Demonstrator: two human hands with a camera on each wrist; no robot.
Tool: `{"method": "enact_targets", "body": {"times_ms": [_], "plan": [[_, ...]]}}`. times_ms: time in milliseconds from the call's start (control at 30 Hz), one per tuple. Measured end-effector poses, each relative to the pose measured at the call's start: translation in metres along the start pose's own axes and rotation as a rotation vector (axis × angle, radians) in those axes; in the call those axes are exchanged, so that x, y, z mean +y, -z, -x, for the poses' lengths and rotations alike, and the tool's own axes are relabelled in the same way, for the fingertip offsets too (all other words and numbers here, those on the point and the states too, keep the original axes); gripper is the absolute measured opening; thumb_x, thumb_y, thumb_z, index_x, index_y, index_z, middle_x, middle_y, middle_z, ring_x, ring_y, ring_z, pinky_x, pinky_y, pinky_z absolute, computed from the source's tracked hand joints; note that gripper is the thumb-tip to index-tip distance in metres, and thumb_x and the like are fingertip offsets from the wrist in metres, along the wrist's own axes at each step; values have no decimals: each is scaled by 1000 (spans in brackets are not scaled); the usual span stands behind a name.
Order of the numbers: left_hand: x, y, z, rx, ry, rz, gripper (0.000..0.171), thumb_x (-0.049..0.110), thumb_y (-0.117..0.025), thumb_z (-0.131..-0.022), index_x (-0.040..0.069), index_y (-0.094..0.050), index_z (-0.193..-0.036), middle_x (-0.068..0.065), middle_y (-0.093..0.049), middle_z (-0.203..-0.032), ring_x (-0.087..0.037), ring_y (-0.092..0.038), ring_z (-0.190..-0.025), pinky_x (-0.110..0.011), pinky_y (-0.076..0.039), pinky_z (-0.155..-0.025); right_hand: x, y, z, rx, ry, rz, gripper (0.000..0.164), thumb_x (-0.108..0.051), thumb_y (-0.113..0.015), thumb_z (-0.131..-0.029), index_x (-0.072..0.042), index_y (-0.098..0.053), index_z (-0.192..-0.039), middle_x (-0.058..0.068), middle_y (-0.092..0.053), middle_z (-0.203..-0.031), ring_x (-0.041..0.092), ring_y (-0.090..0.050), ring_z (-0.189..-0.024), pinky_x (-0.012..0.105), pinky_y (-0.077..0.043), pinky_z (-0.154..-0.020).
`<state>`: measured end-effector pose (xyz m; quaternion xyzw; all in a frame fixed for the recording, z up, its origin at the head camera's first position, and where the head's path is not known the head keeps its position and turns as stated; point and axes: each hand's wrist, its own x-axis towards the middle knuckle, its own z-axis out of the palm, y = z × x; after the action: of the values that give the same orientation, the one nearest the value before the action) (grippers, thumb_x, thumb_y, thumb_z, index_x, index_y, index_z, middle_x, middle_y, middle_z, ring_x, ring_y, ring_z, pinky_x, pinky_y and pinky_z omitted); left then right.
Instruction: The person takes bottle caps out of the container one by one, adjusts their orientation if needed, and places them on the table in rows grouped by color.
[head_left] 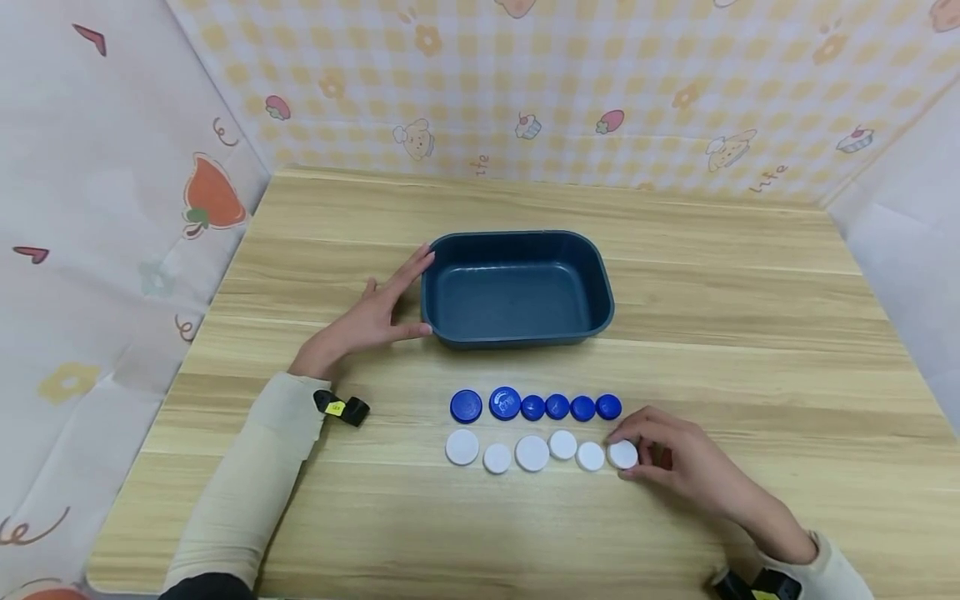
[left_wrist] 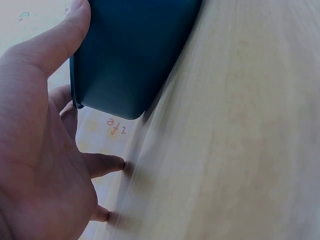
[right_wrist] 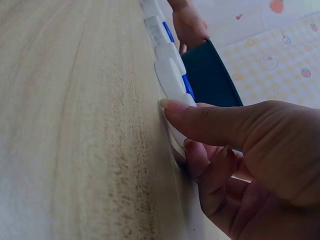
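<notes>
My left hand point(head_left: 367, 317) lies against the left end of a dark teal plastic basin point(head_left: 517, 342), thumb and fingers spread and straight along its rim. In the left wrist view, some of the fingertips point(left_wrist: 117, 164) rest on the table. My right hand point(head_left: 686, 462) pinches the rightmost white bottle cap point(head_left: 622, 454) between thumb and fingers, low at the tabletop. Left of it runs an uneven row of several white caps point(head_left: 532, 453), large and small. Behind them sits a row of several blue caps point(head_left: 505, 403), the larger ones at the left.
The wood-grain table point(head_left: 750, 333) extends on both sides of the basin. A yellow checked cloth wall point(head_left: 585, 108) stands at the back, with a white printed sheet point(head_left: 112, 208) along the left side. The basin's inside shows only its bare floor.
</notes>
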<state>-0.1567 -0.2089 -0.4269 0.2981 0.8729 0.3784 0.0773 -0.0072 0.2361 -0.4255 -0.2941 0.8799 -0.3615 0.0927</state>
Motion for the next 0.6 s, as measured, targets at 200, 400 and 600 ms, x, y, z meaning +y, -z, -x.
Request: {"method": "enact_targets", "body": {"times_ms": [200,400,600], "plan": [[-1,0,1,-3,-2,-1,95,51,-66,-85,32,-4,-154,11,8,-159,-24,-2,-145,-73,7,-98,-1,-1,0,-10,11,-21,37,-14,-81,-77,-26,-67,-109,-12,-59,-101,6,-52,-68,21,-45,-52],[-2,-1,1,8,10,1,95,50,-67,-85,36,-3,-154,15,8,-158,-21,-2,-145,-72,7,-99,-2,-1,0,-22,6,-25,37,-16,-81,-77,-26,-67,-110,-11,-59,-99,7,-52,-68,21,-45,-53],[-3,-2,1,9,5,2,94,51,-67,-85,36,-4,-154,17,8,-158,-20,-1,-145,-72,6,-99,-4,4,0,-25,14,-13,43,-21,-81,-77,-24,-64,-117,-12,-58,-96,6,-53,-69,21,-45,-53]]}}
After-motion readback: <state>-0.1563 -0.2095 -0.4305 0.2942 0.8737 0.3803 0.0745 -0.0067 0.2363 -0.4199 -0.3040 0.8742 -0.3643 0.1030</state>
